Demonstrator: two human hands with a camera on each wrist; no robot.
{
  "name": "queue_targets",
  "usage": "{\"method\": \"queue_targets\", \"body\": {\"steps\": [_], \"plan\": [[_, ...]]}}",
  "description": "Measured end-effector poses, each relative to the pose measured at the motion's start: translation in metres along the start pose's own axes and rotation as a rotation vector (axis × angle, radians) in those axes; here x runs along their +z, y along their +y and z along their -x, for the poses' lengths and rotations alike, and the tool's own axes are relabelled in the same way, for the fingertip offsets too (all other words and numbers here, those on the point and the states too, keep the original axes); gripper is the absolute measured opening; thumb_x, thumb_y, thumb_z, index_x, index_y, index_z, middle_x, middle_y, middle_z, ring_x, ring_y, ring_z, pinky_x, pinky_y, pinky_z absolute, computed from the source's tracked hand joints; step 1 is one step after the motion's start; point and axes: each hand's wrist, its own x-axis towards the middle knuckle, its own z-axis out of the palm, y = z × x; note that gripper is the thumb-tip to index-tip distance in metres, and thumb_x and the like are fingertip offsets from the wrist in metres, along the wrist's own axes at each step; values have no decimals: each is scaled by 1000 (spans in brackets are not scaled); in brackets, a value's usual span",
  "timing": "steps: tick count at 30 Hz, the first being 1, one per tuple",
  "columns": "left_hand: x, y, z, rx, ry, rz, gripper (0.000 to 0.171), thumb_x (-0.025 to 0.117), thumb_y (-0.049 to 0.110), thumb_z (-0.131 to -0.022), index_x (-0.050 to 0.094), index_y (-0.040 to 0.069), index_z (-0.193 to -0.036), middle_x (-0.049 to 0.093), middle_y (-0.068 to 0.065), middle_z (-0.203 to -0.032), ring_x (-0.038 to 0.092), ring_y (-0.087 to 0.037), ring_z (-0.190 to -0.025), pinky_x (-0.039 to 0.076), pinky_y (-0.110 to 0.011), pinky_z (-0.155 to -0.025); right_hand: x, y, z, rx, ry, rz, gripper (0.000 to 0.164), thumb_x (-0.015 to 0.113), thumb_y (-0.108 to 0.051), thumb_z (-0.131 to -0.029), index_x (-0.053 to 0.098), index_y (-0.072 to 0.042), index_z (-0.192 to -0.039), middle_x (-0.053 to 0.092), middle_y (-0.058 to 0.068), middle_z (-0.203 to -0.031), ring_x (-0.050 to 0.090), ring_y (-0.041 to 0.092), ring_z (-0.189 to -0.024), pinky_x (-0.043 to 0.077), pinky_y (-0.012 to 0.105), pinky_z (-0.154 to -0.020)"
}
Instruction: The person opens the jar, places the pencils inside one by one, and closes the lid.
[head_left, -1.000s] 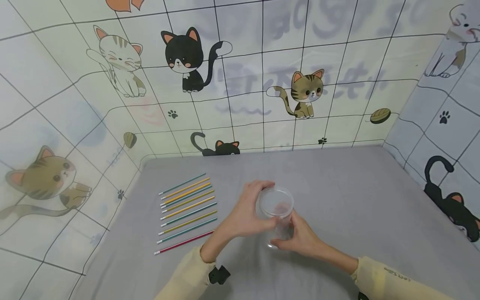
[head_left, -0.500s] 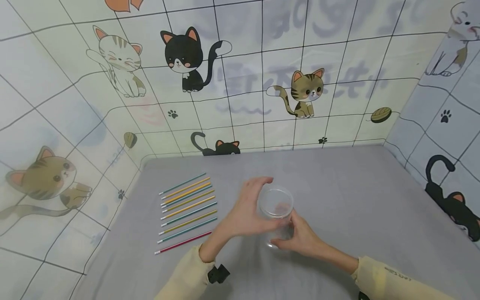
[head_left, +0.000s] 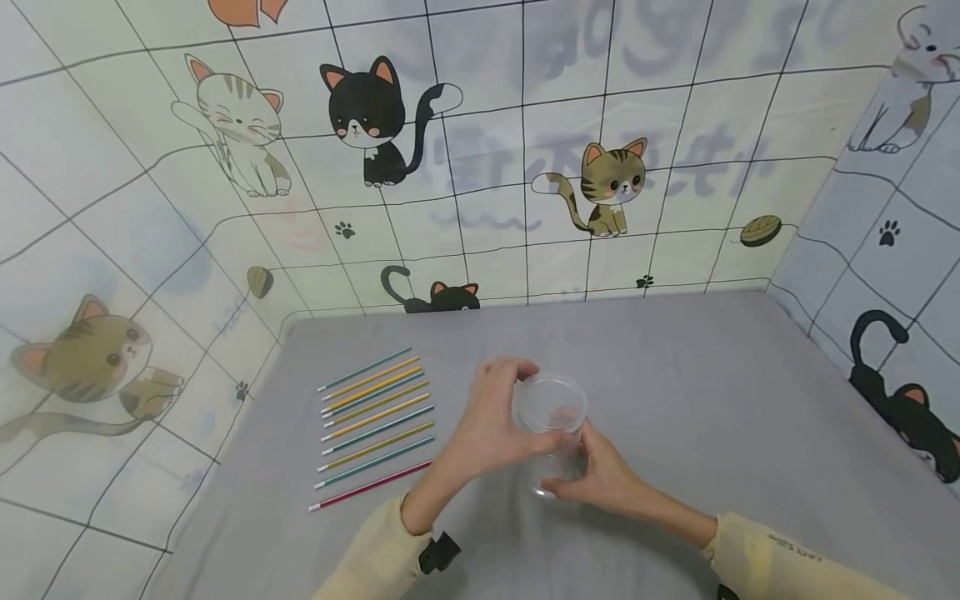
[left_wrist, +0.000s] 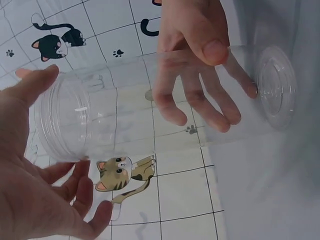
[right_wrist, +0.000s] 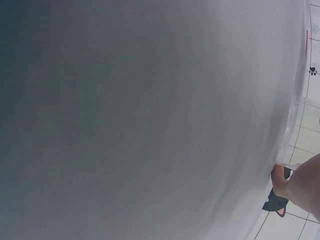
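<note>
A tall clear plastic jar (left_wrist: 127, 120) stands upright on the grey cloth, between the two hands. Its round clear lid (head_left: 551, 404) faces up in the head view. My left hand (head_left: 487, 425) holds the lid at its edge, thumb on the near side and fingers on the far side. Lower down, my right hand (head_left: 611, 475) grips the jar's body, with its fingers behind the clear wall in the left wrist view. In the right wrist view only part of the right hand (right_wrist: 302, 187) shows, at the right edge, beside a sliver of the jar.
Left of the hands, several pencils with white erasers lie in a slanted row, among them a red pencil (head_left: 375, 485) nearest and a yellow pencil (head_left: 375, 417) farther back. A cat-patterned cloth wall (head_left: 487, 200) rises behind the grey cloth (head_left: 712, 400) and along both sides.
The left hand's fingers spread a little around the lid half a second ago, then came back in against it, with the hand turned slightly leftward. The right hand and jar have stayed put.
</note>
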Motion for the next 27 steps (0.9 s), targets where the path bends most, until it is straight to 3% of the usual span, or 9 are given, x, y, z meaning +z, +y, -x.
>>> {"method": "queue_targets", "body": {"steps": [4, 9, 13, 22, 27], "plan": [[1, 4, 0, -17, 29, -20, 82, 95, 38, -61, 54, 6, -125, 58, -4, -118, 43, -24, -112, 37, -43, -93, -1, 0, 0, -12, -2, -2, 85, 89, -15, -75, 40, -6, -144, 56, 12, -135, 55, 15, -119, 50, 36, -92], [-2, -3, -1, -13, -89, 129, 84, 90, 28, -69, 48, 8, -139, 53, -3, -134, 40, -23, -123, 40, -43, -96, -1, -1, 1, 24, -6, -5, 84, 89, -15, -74, 41, -9, -143, 56, 6, -135, 54, 14, -120, 50, 36, -92], [-1, -11, 0, -16, -148, 208, 76, 84, 21, -74, 48, 8, -140, 53, -3, -134, 42, -22, -123, 43, -43, -94, 0, -1, 2, 47, -9, 2, 83, 89, -16, -74, 42, -14, -142, 55, 0, -134, 54, 15, -119, 50, 39, -90], [8, -6, 5, -118, -18, 243, 73, 88, 22, -72, 53, 7, -134, 55, 0, -124, 45, -19, -118, 43, -41, -91, 1, -1, 2, 38, -3, 1, 81, 89, -16, -73, 43, -8, -139, 56, 1, -132, 55, 14, -116, 50, 38, -90], [12, -2, 7, -120, 40, 201, 73, 90, 22, -69, 55, 6, -131, 55, -3, -123, 44, -20, -117, 44, -41, -90, 1, -1, 2, 21, -3, 0, 80, 89, -16, -75, 43, -10, -140, 56, 2, -132, 55, 15, -115, 51, 40, -89]]}}
